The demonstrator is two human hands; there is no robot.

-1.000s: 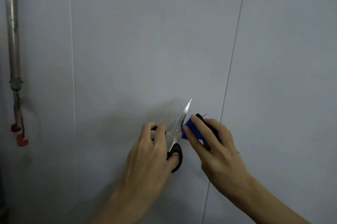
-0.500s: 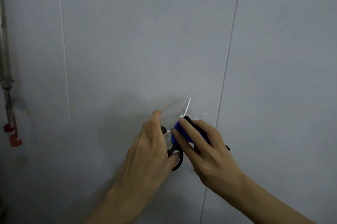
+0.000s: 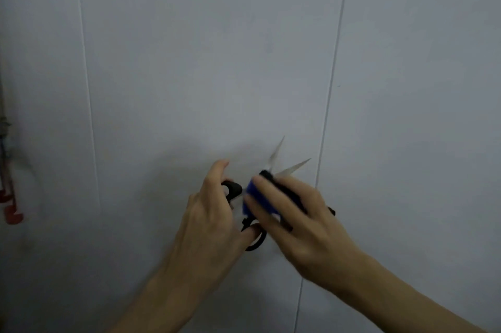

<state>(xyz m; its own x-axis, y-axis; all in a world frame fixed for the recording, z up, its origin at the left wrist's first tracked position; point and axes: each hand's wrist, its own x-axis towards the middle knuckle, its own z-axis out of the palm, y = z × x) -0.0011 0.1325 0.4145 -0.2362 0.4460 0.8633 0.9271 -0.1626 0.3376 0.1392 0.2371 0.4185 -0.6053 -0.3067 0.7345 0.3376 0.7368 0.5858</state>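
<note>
Scanned whole view, couldn't read single letter, number or sign anywhere. Looked over scissors (image 3: 233, 188), handles and blades both: no brand mark legible. Blue block (image 3: 249, 193): plain colour as far as I could tell, too blurred for any print. Grey wall panels (image 3: 203, 61): no lettering I could make out. Red bits (image 3: 13, 217) at left edge: too small and dim to read anything.

Scissors (image 3: 232, 188) in left hand (image 3: 208, 221), before wall (image 3: 189, 61)
</note>
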